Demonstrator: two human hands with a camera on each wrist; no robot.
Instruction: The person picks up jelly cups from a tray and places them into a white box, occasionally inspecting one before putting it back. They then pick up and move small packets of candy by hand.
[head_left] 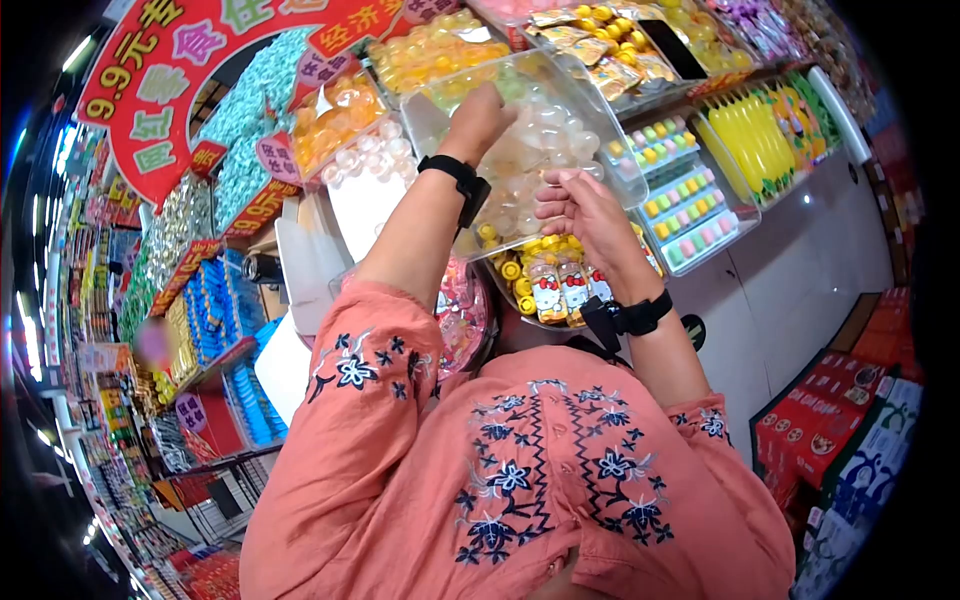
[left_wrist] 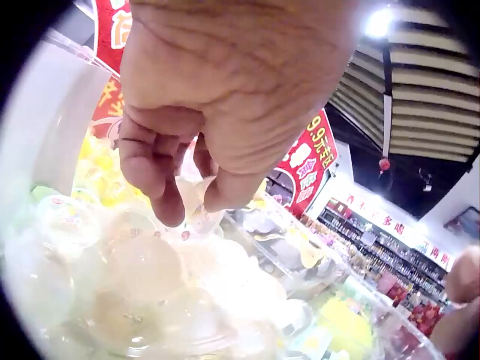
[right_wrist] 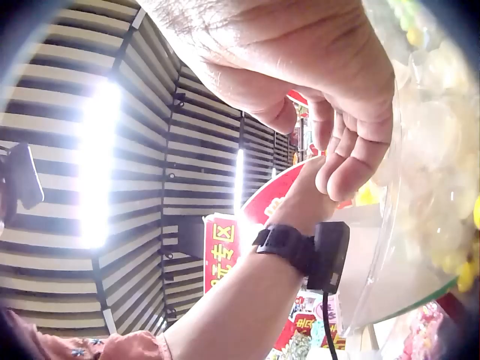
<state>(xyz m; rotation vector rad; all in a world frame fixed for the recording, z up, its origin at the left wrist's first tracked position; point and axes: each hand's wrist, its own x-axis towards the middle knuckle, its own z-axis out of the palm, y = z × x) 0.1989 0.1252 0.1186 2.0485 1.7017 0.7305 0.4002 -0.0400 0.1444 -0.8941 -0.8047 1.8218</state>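
In the head view, a clear plastic bin (head_left: 415,125) holds pale, see-through jelly balls (head_left: 550,135), with greenish ones toward the back left. My left hand (head_left: 482,122) reaches down into it. Seen from the left wrist, the thumb and fingers pinch a whitish jelly ball (left_wrist: 196,196), partly hidden by the fingers, just above the heap. My right hand (head_left: 590,215) is over the bin's near right corner, palm inward, fingers loosely bent. In the right wrist view that hand's fingers (right_wrist: 360,161) hold nothing and lie beside the clear wall.
Trays of orange jellies (head_left: 345,105) and pale pink ones stand left of the bin. Below its near edge are yellow-capped cartoon packs (head_left: 560,285). Right of it are colourful candy trays (head_left: 685,205) and long yellow packs (head_left: 750,140). A black phone (head_left: 672,48) lies behind.
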